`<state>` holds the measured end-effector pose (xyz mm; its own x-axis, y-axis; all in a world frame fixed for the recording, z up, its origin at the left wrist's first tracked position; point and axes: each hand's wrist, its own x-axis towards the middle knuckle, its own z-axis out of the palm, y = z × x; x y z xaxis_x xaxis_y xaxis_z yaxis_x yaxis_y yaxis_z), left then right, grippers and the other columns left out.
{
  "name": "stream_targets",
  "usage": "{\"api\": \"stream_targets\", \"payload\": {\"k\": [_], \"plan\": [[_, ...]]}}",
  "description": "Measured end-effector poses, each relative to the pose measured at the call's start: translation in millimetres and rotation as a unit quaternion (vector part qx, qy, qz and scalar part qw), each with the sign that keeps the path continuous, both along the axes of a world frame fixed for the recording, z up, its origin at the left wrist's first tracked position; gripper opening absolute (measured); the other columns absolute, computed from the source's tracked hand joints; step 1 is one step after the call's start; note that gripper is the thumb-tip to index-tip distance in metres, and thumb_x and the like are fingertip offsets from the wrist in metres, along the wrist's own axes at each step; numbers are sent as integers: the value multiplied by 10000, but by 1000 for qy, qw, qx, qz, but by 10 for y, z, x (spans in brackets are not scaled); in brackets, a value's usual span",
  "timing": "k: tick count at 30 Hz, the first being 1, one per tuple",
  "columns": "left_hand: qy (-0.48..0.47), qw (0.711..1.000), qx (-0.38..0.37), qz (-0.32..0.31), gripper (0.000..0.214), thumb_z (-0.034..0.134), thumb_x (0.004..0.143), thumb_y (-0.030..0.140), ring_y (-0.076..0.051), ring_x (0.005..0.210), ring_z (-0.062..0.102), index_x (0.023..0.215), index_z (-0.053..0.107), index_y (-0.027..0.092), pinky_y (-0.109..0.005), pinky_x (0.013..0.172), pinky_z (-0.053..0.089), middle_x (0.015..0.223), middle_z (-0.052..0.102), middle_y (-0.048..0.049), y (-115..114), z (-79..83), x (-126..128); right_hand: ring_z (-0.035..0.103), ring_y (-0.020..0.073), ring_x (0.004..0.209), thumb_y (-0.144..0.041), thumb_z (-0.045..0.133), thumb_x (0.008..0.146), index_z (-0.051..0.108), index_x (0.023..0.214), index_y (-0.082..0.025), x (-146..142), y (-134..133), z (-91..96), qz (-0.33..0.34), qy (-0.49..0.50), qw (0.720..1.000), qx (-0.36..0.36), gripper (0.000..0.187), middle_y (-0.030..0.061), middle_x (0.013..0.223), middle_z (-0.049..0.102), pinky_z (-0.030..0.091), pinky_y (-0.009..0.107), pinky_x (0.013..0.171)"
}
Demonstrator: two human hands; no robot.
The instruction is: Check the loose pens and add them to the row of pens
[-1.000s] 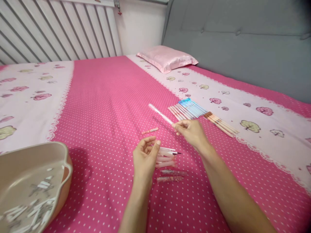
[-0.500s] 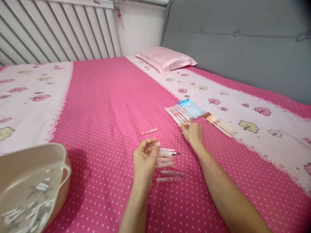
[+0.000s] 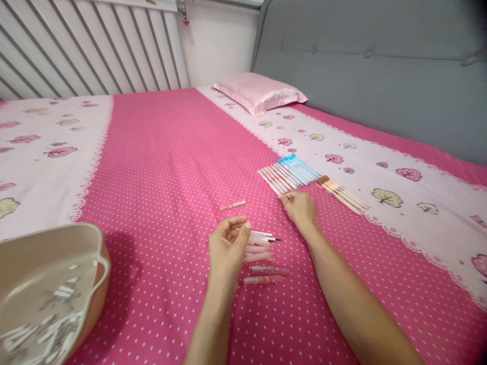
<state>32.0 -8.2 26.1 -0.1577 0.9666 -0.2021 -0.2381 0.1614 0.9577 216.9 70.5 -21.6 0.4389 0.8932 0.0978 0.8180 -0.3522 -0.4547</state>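
My right hand [image 3: 300, 208] is closed in a pinch at the near end of a pink-and-white pen [image 3: 269, 181], at the left edge of a row of pens. Beside it in the row lie blue pens [image 3: 299, 170] and cream pens with brown tops [image 3: 342, 195]. My left hand [image 3: 227, 241] hovers over loose pen parts, fingers curled towards the thumb; what they hold, if anything, is hidden. Next to it lie pale pink tubes [image 3: 259, 257], white sticks and a dark-tipped refill [image 3: 274, 240]. Two clear printed barrels [image 3: 264, 280] are nearer me, and another printed barrel [image 3: 233, 205] lies beyond.
A beige basin [image 3: 99, 284] holding many small white pieces stands at the lower left. All of this is on a bed with a pink dotted sheet [image 3: 163, 167]. Farther back are a pink pillow [image 3: 258, 93], a grey headboard [image 3: 365, 76] and a white radiator [image 3: 87, 48].
Both hands stay almost in place. The whole view has shifted very slightly; the pens and loose parts lie as before.
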Motion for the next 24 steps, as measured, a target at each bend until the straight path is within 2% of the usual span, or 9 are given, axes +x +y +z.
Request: {"api": "stream_targets", "payload": {"k": [4, 11, 24], "plan": [[8, 1000, 2, -2, 234, 714, 643, 267, -115, 535, 622, 816, 639, 129, -200, 504, 493, 642, 637, -1, -1, 5, -1, 630, 224, 693, -460, 477, 785, 717, 798, -228, -2, 1, -10, -6, 1, 1000, 0, 335, 64, 745, 703, 350, 267, 569], [5, 1000, 7, -4, 214, 707, 653, 251, -86, 534, 605, 815, 635, 130, -163, 495, 482, 645, 628, 11, -1, -13, -3, 632, 226, 727, -460, 482, 781, 720, 824, -220, -7, 1, -2, -5, -8, 1000, -15, 340, 82, 795, 704, 365, 265, 580], [18, 1000, 4, -5, 228, 700, 654, 274, -87, 522, 590, 819, 633, 132, -171, 482, 470, 641, 619, 15, 3, -26, -11, 633, 234, 727, -448, 476, 799, 708, 793, -204, -1, -7, -6, 5, -27, 1000, -11, 336, 95, 779, 700, 360, 268, 578]]}}
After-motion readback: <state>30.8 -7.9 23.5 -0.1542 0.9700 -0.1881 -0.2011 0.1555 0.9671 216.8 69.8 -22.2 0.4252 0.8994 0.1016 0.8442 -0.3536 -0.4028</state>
